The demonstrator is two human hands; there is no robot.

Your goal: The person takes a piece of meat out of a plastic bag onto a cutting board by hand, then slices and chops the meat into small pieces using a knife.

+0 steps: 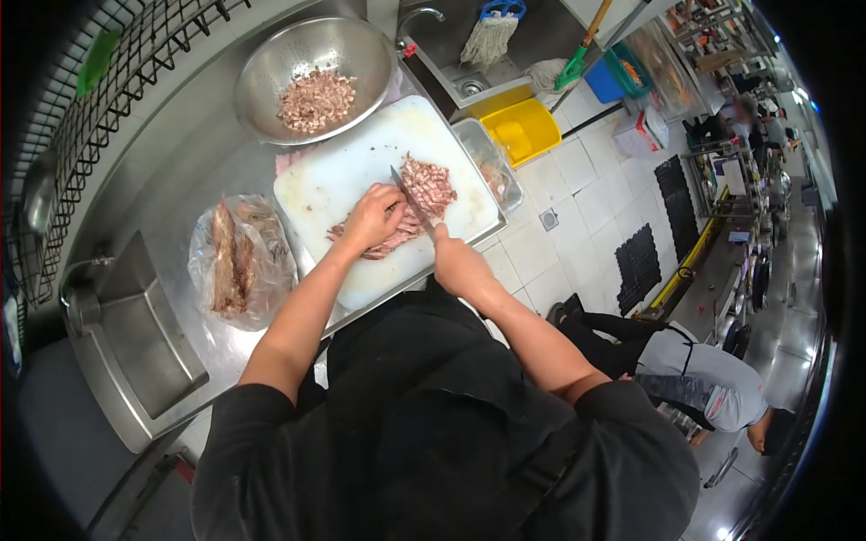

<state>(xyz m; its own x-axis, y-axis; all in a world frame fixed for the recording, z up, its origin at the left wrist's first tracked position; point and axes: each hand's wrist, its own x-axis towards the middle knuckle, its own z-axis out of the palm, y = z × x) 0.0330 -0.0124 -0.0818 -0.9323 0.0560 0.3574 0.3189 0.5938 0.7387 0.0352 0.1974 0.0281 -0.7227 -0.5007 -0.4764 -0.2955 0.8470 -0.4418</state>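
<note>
In my right hand [462, 268] is the handle of a kitchen knife [411, 199], its blade lying across reddish meat on a white cutting board [316, 189]. My left hand [377, 218] presses meat strips [395, 242] down with curled fingers, close beside the blade. On the blade's far right side sits a pile of diced meat [429, 180]. At the board's upper left stands a metal colander [262, 90] holding more diced meat [317, 99]. Larger meat pieces [225, 261] rest on a clear plastic bag [275, 266] left of the board.
A clear plastic tub [505, 185] and a yellow bin [532, 122] stand right of the board. A small sink [149, 329] is at lower left; another sink [474, 86] with a mop [492, 38] is behind. Another person [695, 370] bends at the right. A wire rack [117, 72] is upper left.
</note>
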